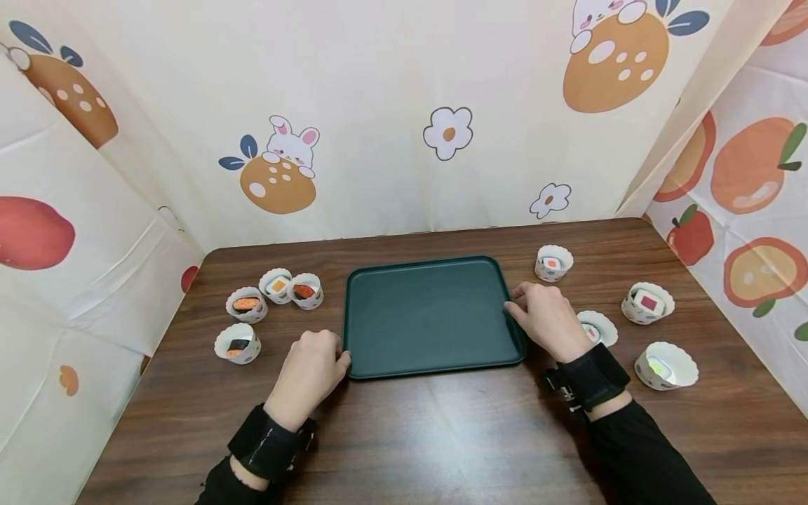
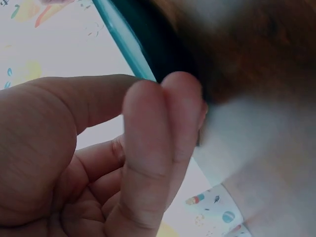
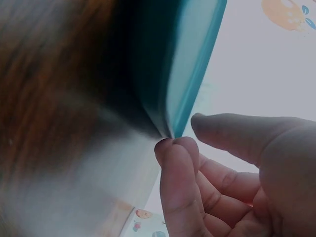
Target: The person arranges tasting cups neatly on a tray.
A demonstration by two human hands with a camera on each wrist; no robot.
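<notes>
A dark green rectangular tray [image 1: 435,315] lies on the wooden table, seen from above in the head view. Its left edge, close to the near corner, is pinched by my left hand [image 1: 313,372]; the left wrist view has the thumb [image 2: 106,98] on the rim and the fingertips against the edge. On the opposite side, my right hand [image 1: 546,319] holds the right edge with bent fingers. In the right wrist view, fingertips [image 3: 180,150] meet the tray rim [image 3: 195,74] while the thumb [image 3: 222,131] hovers close beside it.
Several paper cups with sushi pieces stand left of the tray, among them a near cup [image 1: 237,344] and a right one [image 1: 306,291]. More sit right: a far cup [image 1: 553,264], a cup [image 1: 647,303], a nearer one [image 1: 666,366], and one [image 1: 602,326] partly behind my right hand. Printed cloth [image 1: 379,140] hangs behind.
</notes>
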